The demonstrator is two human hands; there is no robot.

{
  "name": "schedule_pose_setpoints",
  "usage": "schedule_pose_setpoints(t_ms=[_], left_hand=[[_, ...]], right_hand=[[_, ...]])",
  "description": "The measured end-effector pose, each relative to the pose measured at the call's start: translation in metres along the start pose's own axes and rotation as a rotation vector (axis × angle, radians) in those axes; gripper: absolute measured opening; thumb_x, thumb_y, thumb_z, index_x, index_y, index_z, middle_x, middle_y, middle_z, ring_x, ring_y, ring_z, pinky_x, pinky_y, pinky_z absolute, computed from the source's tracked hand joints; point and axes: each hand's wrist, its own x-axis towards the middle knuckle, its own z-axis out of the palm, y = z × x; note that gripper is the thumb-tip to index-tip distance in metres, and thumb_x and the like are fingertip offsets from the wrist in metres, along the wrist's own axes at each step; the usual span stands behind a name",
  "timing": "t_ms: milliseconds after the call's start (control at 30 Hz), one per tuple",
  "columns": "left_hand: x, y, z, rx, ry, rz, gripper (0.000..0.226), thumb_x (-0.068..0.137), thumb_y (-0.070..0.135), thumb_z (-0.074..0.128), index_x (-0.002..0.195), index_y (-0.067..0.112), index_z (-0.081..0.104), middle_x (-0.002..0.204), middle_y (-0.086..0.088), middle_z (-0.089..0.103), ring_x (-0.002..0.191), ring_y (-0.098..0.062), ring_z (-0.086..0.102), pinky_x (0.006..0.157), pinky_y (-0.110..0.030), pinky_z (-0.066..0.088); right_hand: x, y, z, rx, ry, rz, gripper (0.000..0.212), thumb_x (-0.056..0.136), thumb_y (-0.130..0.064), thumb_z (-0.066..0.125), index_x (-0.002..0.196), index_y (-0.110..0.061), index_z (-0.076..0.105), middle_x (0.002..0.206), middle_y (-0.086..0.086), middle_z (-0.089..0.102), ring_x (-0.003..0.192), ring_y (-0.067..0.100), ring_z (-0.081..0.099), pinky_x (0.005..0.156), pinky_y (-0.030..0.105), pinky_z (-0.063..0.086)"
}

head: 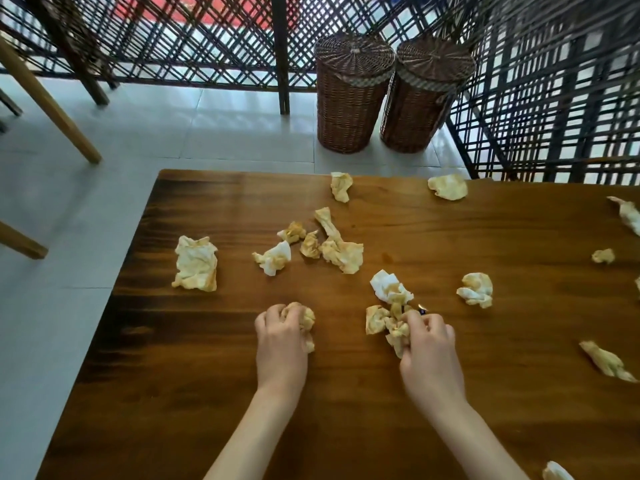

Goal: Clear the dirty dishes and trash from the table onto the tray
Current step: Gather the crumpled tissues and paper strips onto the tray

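Crumpled napkins all over this wooden table (450,393), every one stained yellow-orange with bits of white still showing. The left hand (282,337), lower middle of the frame, is curled around one wad (306,318), fingers wrapped over the top so only the far edge and a scrap near the thumb peek out. The right hand (429,344), just right of it, is pinching into a clump (384,323) of a couple of napkins bunched together, fingertips buried in the paper. Something small and dark sits right by the knuckles, too tiny to tell what it is.

A whiter napkin (389,287) sits touching the top of that clump. Right of it, on its own, a round ball (476,289). In the middle of the frame there's a loose cluster (332,247) of four or five pieces, one twisted long. A flatter, squarish napkin (196,265) lies well apart at center left near the table edge. Two more near the far edge: one (341,186) at top center, another (447,187) to its right. More scraps run down the right side: a long one (628,214), a tiny one (603,255), a twisted one (606,362), and a bit (556,472) cut off at the bottom.

Beyond the table, two lidded wicker baskets (349,98) stand side by side on pale floor tiles, against a dark lattice screen (173,39). Wooden legs (52,105) show at the upper left.
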Motion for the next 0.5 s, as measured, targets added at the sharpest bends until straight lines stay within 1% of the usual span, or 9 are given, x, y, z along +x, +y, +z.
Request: schedule_pose_setpoints(t_ms=[67,133,233,267,333,400,433,500], left_hand=[[0.002,-0.006,-0.003,-0.036,0.032,0.059,0.045,0.082,0.002,0.064,0.123,0.021,0.059,0.122,-0.002,0.055,0.118,-0.018,0.044,0.092,-0.021,0.042],[0.012,-0.012,-0.009,-0.081,0.109,0.073,0.047,0.078,-0.006,0.066,0.119,0.016,0.062,0.116,-0.004,0.058,0.112,-0.020,0.051,0.089,-0.022,0.043],[0.038,-0.026,-0.025,-0.151,0.282,0.024,0.048,0.078,-0.009,0.063,0.121,0.012,0.059,0.118,-0.010,0.056,0.111,-0.024,0.053,0.092,-0.032,0.048],[0.048,-0.032,-0.030,-0.167,0.316,0.006,0.049,0.080,-0.009,0.061,0.124,0.011,0.056,0.120,-0.012,0.054,0.112,-0.025,0.053,0.093,-0.036,0.049],[0.066,-0.042,-0.039,-0.177,0.333,-0.023,0.051,0.082,-0.008,0.058,0.129,0.010,0.049,0.124,-0.014,0.052,0.116,-0.028,0.052,0.095,-0.041,0.049],[0.081,-0.048,-0.041,-0.153,0.311,-0.033,0.050,0.084,-0.004,0.058,0.130,0.009,0.046,0.126,-0.015,0.052,0.120,-0.031,0.049,0.099,-0.045,0.045],[0.086,-0.049,-0.041,-0.109,0.293,-0.047,0.049,0.085,0.000,0.059,0.131,0.011,0.045,0.130,-0.016,0.050,0.125,-0.033,0.044,0.101,-0.049,0.041],[0.095,-0.051,-0.039,0.038,0.260,-0.136,0.050,0.087,0.018,0.059,0.134,0.020,0.041,0.145,-0.014,0.036,0.138,-0.035,0.024,0.106,-0.063,0.026]], right_hand=[[0.008,-0.003,0.000,-0.021,0.015,-0.014,0.042,0.092,-0.014,0.050,0.132,-0.023,0.040,0.128,0.000,0.042,0.115,0.014,0.037,0.077,0.019,0.044],[0.019,-0.004,0.001,-0.037,0.022,-0.023,0.045,0.091,-0.017,0.051,0.133,-0.022,0.037,0.127,0.001,0.040,0.113,0.014,0.036,0.078,0.021,0.046],[0.034,-0.004,0.005,-0.078,0.009,-0.032,0.046,0.092,-0.017,0.045,0.136,-0.020,0.032,0.129,0.003,0.036,0.114,0.017,0.035,0.082,0.024,0.048],[0.037,-0.003,0.007,-0.095,-0.008,-0.033,0.047,0.092,-0.017,0.044,0.137,-0.020,0.030,0.132,0.003,0.034,0.116,0.018,0.033,0.085,0.026,0.047],[0.042,-0.003,0.012,-0.120,-0.066,-0.033,0.050,0.092,-0.020,0.041,0.139,-0.023,0.024,0.142,0.005,0.024,0.128,0.023,0.025,0.096,0.036,0.043],[0.045,0.000,0.016,-0.099,-0.146,-0.029,0.057,0.092,-0.031,0.041,0.143,-0.029,0.013,0.152,0.001,0.005,0.140,0.028,0.007,0.107,0.050,0.031],[0.046,0.002,0.018,-0.071,-0.189,-0.026,0.065,0.091,-0.042,0.041,0.144,-0.034,0.005,0.154,-0.002,-0.006,0.142,0.030,-0.003,0.109,0.055,0.024],[0.048,0.006,0.022,-0.034,-0.269,-0.018,0.088,0.081,-0.067,0.044,0.143,-0.042,-0.013,0.153,-0.006,-0.022,0.142,0.032,-0.015,0.109,0.061,0.015]])
